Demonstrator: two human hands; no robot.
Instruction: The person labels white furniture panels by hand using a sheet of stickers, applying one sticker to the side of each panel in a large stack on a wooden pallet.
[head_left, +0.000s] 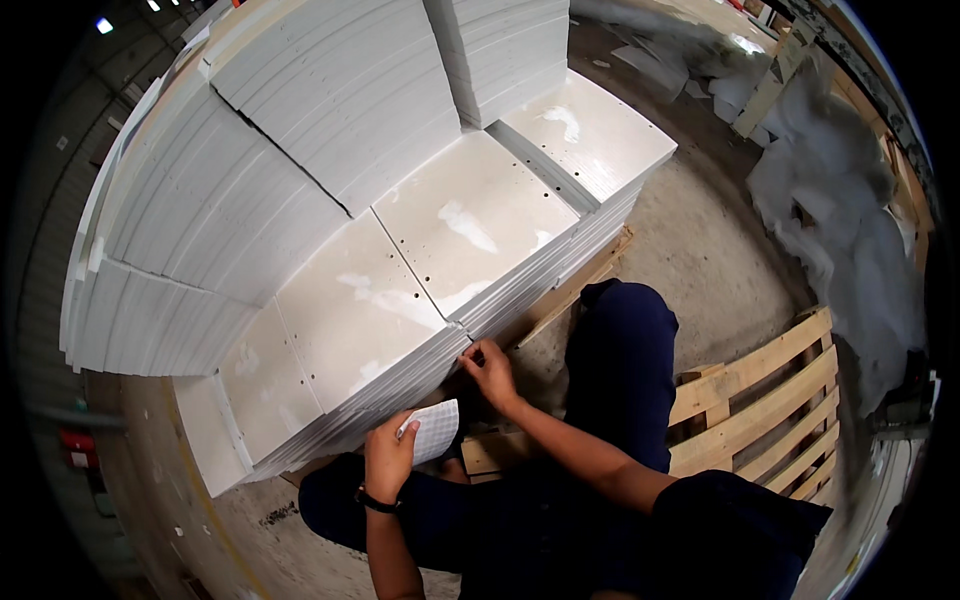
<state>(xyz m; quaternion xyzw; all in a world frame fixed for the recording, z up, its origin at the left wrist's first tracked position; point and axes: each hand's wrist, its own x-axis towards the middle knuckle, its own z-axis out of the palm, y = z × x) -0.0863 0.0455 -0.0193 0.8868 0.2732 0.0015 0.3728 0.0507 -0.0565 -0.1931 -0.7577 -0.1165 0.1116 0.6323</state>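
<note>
My left hand is closed on a white sheet marked with a fine grid, the thumb lying over its edge. To the right of it, my right hand reaches the front edge of a stack of white panels. Its fingers are bent together at the seam between two stacks; whatever they may hold is too small to tell. Pale top panels with small dark holes and whitish smears lie just beyond both hands.
Taller stacks of white boards rise behind the low ones. A wooden pallet lies to the right of my knee. Crumpled translucent plastic sheeting is heaped at the far right. A red object stands at the left.
</note>
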